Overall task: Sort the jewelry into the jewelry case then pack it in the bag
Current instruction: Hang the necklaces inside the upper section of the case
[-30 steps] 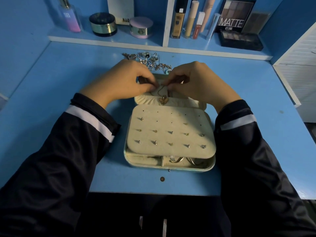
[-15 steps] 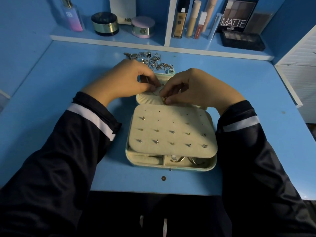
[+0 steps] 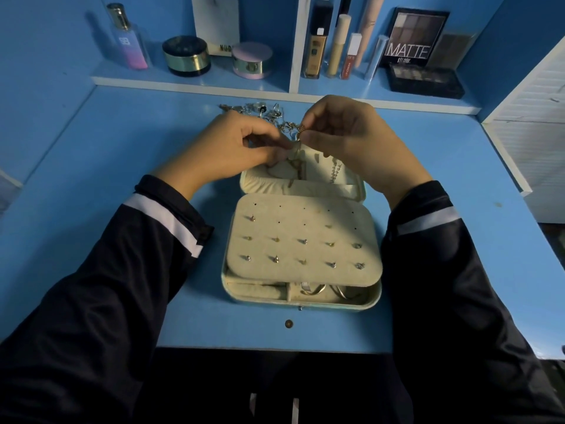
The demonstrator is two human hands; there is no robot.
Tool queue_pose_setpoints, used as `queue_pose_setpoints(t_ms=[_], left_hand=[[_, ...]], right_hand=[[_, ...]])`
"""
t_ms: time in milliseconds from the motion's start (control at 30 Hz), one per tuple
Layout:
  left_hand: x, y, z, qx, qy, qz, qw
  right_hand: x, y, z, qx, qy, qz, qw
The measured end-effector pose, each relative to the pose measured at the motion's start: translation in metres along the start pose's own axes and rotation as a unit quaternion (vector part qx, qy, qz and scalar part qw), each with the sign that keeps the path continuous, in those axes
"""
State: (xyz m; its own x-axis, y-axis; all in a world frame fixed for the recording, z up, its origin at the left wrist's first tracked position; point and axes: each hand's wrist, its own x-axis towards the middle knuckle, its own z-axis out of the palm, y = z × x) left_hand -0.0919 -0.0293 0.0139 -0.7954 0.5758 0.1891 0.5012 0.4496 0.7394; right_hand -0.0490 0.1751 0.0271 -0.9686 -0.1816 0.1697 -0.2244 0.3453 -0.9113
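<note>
Right hand [image 3: 351, 142] pinches a small gold piece [image 3: 301, 130] at its fingertips. Left hand [image 3: 241, 145] pinches the same piece's lower end, as far as visible. Both are above the lid half of the open jewelry case [image 3: 371, 298], mid-worktop [image 3: 122, 179]. Studs [image 3: 302, 241] sit in its panel, rings [image 3: 312, 290] in the front slot. Loose jewelry pile [image 3: 263, 111] lies just behind the hands.

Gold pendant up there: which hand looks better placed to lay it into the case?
Right, probably. The right hand pinches the pendant right by the open case; the left hand seems to pinch only its chain.
</note>
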Motion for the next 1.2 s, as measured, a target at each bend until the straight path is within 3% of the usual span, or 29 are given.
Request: queue_pose_setpoints(t_ms=[367, 1033, 1200], left_hand=[[0.004, 0.004, 0.013, -0.096, 0.020, -0.010, 0.995], [0.002, -0.003, 0.010, -0.051, 0.025, -0.019, 0.998], [0.001, -0.009, 0.002, 0.036, 0.046, -0.011, 0.998]], right_hand=[[0.000, -0.006, 0.003, 0.108, 0.011, -0.054, 0.993], [0.002, -0.004, -0.006, 0.215, 0.088, -0.069, 0.970], [0.002, -0.004, -0.008, 0.222, 0.104, -0.071, 0.967]])
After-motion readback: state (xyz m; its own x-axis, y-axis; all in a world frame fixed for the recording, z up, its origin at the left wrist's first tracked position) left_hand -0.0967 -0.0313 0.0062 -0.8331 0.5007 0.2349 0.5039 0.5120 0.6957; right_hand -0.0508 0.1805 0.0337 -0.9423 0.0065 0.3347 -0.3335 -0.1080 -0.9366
